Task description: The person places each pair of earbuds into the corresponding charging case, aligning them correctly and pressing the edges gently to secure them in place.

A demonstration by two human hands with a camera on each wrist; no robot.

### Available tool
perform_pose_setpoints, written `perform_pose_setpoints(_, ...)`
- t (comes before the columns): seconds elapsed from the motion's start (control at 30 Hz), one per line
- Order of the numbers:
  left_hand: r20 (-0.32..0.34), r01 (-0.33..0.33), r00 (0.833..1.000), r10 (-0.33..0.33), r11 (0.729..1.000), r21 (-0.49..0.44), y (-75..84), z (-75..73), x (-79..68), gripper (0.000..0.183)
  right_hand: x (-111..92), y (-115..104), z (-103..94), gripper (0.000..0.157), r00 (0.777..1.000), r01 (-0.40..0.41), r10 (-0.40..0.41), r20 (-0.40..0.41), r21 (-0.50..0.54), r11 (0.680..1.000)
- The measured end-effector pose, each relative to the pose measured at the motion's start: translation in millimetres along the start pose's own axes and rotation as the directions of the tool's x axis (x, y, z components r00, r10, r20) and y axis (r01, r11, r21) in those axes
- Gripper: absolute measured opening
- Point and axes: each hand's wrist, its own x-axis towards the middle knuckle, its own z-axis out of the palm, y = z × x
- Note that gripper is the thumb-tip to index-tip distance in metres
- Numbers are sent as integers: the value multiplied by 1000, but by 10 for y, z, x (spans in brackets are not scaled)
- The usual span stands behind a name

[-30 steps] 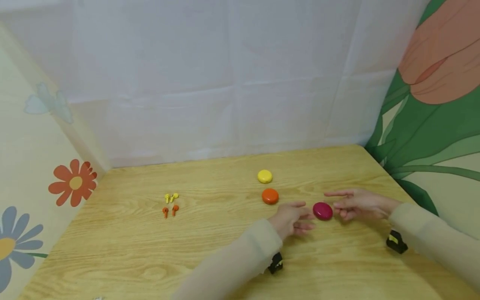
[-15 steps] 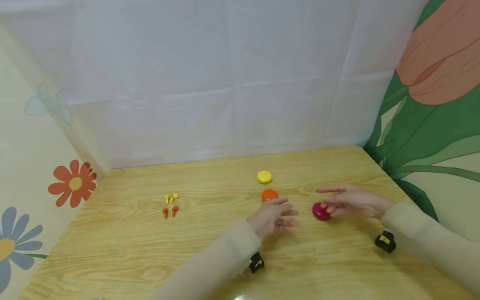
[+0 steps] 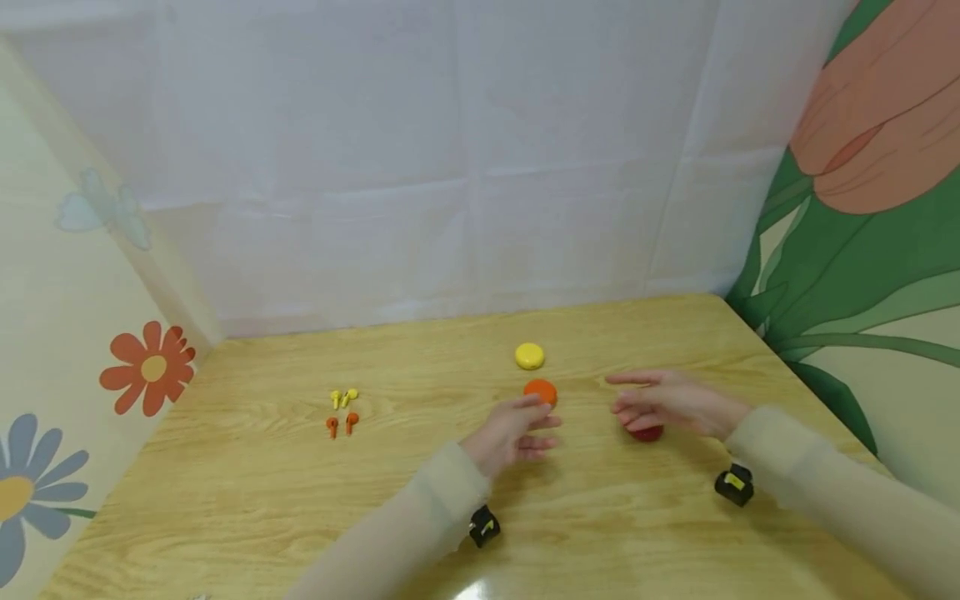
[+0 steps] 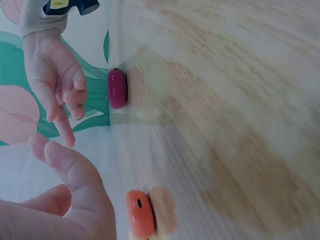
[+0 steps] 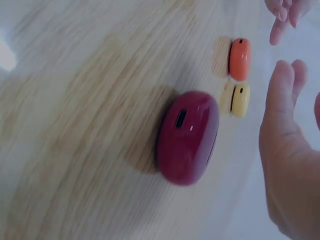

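My left hand (image 3: 510, 435) hovers low over the table with loosely bent fingers, just in front of the orange earbud case (image 3: 542, 390), holding nothing. Farther right, my right hand (image 3: 675, 403) is held above the crimson earbud case (image 3: 647, 434) and partly covers it in the head view. From the right wrist view, that crimson case (image 5: 189, 137) lies on the wood with its charging port showing, apart from the hand. Behind the orange case lies a yellow earbud case (image 3: 529, 357). At left rest two yellow earbuds (image 3: 351, 394) and two orange earbuds (image 3: 352, 419).
The wood-grain table (image 3: 262, 500) meets a white cloth (image 3: 360, 250) at the back. Flower-painted panels (image 3: 885, 275) stand along both sides. A black camera (image 3: 735, 484) hangs under the right wrist, another black camera (image 3: 484, 527) under the left.
Both hands have moved left. The left hand has gone from beside the crimson case to in front of the orange one; the right hand has come over the crimson case. Cases and earbuds stay put.
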Motion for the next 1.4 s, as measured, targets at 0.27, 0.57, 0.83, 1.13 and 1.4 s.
perform_pose_setpoints(0.27, 6, 3, 1000, -3, 1000, 11, 14, -174, 30, 52, 91, -74, 173, 64, 999, -11, 12, -39, 45, 999)
perform_pose_setpoints(0.57, -15, 1, 1000, -1, 1000, 31, -7, -303, 116, 52, 202, -60, 315, 64, 998, -20, 22, -51, 48, 999)
perform_pose_setpoints(0.83, -40, 47, 998, -44, 996, 71, 68, -380, 220, 49, 357, -90, 420, 62, 995, -52, 55, -86, 34, 998)
perform_pose_setpoints(1.13, -51, 67, 997, -63, 995, 78, 136, -376, 310, 50, 539, -146, 501, 59, 985, -114, 116, -125, 27, 993)
perform_pose_setpoints(1.4, -15, 67, 998, -66, 992, 107, 114, -325, 357, 51, 671, -101, 571, 59, 977, -178, 177, -122, 8, 984)
